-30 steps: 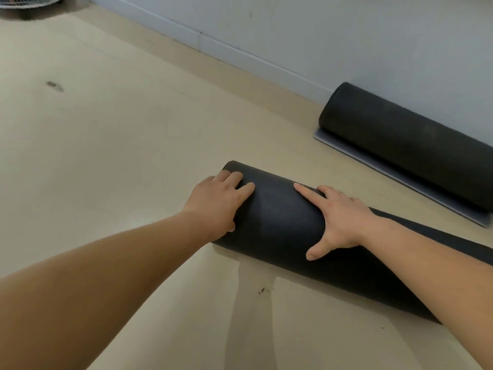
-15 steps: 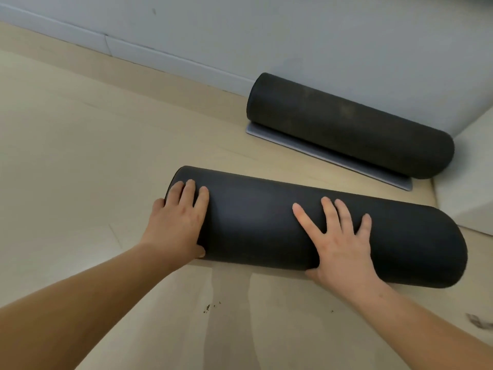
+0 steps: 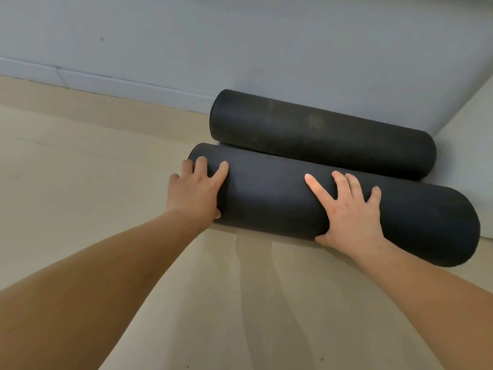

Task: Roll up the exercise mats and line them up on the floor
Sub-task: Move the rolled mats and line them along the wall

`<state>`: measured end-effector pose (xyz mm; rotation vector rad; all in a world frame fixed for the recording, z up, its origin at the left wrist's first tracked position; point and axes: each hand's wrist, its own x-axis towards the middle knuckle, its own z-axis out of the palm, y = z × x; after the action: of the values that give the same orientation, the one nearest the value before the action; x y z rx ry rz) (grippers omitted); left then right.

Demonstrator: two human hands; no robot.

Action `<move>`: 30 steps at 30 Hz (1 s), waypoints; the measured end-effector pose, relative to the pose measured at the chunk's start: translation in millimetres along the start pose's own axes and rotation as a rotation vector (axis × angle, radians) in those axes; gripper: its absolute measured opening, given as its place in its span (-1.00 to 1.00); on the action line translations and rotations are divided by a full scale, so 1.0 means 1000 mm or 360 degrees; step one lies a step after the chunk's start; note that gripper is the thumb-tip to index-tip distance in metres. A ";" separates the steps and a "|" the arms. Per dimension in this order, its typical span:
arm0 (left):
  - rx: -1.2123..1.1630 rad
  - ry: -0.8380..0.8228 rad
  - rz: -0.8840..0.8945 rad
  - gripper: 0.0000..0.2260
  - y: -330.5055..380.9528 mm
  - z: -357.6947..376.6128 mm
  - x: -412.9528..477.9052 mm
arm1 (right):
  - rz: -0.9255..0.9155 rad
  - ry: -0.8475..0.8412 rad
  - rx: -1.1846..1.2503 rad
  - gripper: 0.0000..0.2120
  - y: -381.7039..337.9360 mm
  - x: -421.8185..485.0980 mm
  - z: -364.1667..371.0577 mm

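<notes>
Rolled against far mat [image 3: 320, 137], near mat [image 3: 272, 198] is pressed flush by left grip [image 3: 194, 193] and right grip [image 3: 349, 214], both flat-fingered, clasping nothing.

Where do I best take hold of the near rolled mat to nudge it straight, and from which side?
Take the near rolled mat on its curved top, at two spread spots where the left hand and right hand lie now, coming from the near side. It looks too thick to clasp, and the far rolled mat lies right along its other side.
</notes>
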<state>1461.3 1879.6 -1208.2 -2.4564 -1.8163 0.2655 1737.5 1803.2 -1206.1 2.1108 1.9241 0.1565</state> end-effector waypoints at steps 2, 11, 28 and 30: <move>-0.0060 0.0040 0.0003 -0.07 0.013 0.002 0.017 | 0.0044 0.0015 -0.0014 0.35 0.009 0.011 0.005; -0.0516 -0.0140 0.0094 -0.09 0.024 0.013 0.050 | 0.0116 0.0084 -0.0093 0.38 0.036 0.048 0.026; -0.1181 -0.0218 -0.0241 -0.25 -0.045 0.004 -0.066 | -0.0417 0.0068 0.0314 -0.55 -0.106 -0.001 -0.069; -0.1299 -0.0237 -0.0276 -0.29 -0.070 0.002 -0.098 | -0.0485 -0.0018 0.0412 -0.59 -0.139 -0.013 -0.086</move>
<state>1367.7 1807.1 -1189.6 -2.7523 -2.5732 -0.4033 1579.9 1812.5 -1160.8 1.9235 2.3357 -0.1757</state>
